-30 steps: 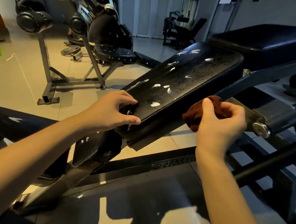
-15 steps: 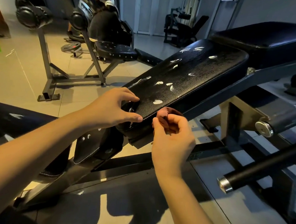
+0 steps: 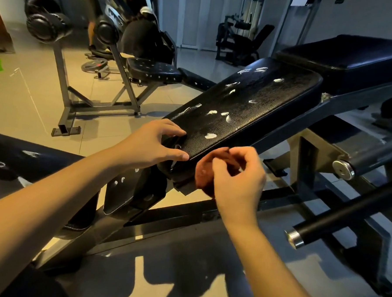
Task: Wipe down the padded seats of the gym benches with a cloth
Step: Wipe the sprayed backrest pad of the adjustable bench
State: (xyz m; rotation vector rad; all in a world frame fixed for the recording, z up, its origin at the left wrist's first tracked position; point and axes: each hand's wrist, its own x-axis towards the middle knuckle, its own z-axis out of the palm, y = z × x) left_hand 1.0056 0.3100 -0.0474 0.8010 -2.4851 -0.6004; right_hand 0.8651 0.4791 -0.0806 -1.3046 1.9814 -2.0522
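A black padded seat (image 3: 249,110) slopes up from the middle to the right, dotted with several white smears. My left hand (image 3: 149,146) grips its near left corner, thumb along the front edge. My right hand (image 3: 236,177) holds a bunched brown-red cloth (image 3: 204,173) just below the seat's front edge, beside the left thumb. A second black pad (image 3: 345,58) lies behind at the upper right. Another dark pad (image 3: 19,159) with white marks sits at the left edge.
A round black bar (image 3: 346,215) with a metal end cap juts in from the right, with a roller cap (image 3: 342,169) above it. The bench's steel frame (image 3: 175,213) runs under my hands. Another bench machine (image 3: 149,71) stands on the tiled floor behind.
My right hand carried the cloth from the seat's right side leftward to its near front edge. In the last half second it barely moved. My left hand kept its grip on the corner.
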